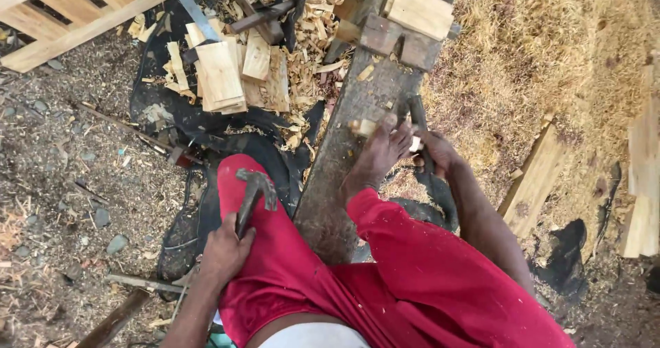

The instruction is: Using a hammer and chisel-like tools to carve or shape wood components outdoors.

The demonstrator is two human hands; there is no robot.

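Note:
My left hand (223, 252) grips the handle of a claw hammer (254, 190), whose metal head rests on my left thigh in red trousers. A bare foot (377, 157) presses on a small pale wood piece (362, 127) lying on a dark weathered plank (357, 90) that runs away from me. Just right of the foot, my right hand (440, 154) is closed around a dark, bar-like tool (418, 111) that points up along the plank. A small pale bit (414, 144) shows between the hand and the toes.
Cut wood pieces (220, 80) and shavings lie on black sheeting at upper left. A slatted wooden frame (62, 18) is at top left, and wood blocks (419, 8) sit at the plank's far end. Sawdust heap (543, 46) and boards (533, 183) lie right.

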